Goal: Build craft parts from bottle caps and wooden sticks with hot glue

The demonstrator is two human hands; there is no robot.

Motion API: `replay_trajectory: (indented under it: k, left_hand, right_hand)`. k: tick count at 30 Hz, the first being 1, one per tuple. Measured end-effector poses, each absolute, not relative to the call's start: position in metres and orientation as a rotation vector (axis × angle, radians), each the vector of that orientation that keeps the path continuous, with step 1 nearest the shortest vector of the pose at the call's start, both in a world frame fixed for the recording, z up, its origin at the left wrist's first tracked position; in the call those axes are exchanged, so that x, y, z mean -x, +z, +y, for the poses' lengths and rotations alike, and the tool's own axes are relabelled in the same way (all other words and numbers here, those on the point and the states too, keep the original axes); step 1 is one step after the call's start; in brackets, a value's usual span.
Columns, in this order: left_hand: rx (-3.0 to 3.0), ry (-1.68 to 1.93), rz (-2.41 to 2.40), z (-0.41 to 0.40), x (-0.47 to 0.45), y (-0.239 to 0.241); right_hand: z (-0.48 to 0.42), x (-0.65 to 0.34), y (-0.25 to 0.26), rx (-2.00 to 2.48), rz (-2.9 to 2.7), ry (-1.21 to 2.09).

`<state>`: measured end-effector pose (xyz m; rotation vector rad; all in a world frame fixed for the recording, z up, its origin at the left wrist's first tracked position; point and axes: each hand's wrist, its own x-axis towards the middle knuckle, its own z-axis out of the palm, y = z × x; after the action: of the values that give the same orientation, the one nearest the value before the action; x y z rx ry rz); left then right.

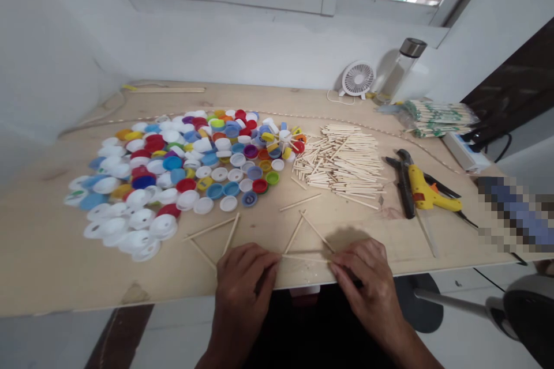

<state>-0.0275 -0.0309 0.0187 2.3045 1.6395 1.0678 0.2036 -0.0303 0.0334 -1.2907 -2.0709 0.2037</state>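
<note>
At the front edge of the table, a thin wooden stick [306, 258] spans between my two hands. My left hand [247, 274] pinches its left end, and my right hand [367, 274] pinches the other end. Two more sticks, a left one [294, 232] and a right one [318, 232], meet at a point beyond it, so the three outline a triangle. Whether the lower corners are joined is hidden by my fingertips. Left of that lies another stick frame [212, 228], partly covered by my left hand. A single loose stick [300, 202] rests just beyond the triangle.
Colourful bottle caps [173, 164] spread across the left and middle. Beside them lies a pile of wooden sticks [350, 158]. A yellow glue gun [426, 190] stands at right, near packaged sticks [441, 117] and a power strip [465, 153]. A small fan [358, 79] and bottle [400, 72] stand behind.
</note>
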Motion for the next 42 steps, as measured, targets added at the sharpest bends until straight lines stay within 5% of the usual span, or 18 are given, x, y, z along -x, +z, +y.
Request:
replay_trajectory:
  k: [17, 30, 42]
  left_hand:
    - [-2.373, 1.138, 1.432, -0.014, 0.013, 0.046]
    - [-2.497, 0.544, 1.034, 0.027, -0.023, 0.06]
    - [-2.481, 0.685, 1.03, 0.023, -0.02, 0.052]
  right_hand:
    - [-0.028, -0.206, 0.031, 1.304, -2.07, 0.191]
    - [-0.028, -0.205, 0.032, 1.329, -2.067, 0.172]
    - [-0.025, -0.202, 0.027, 1.359, -2.044, 0.162]
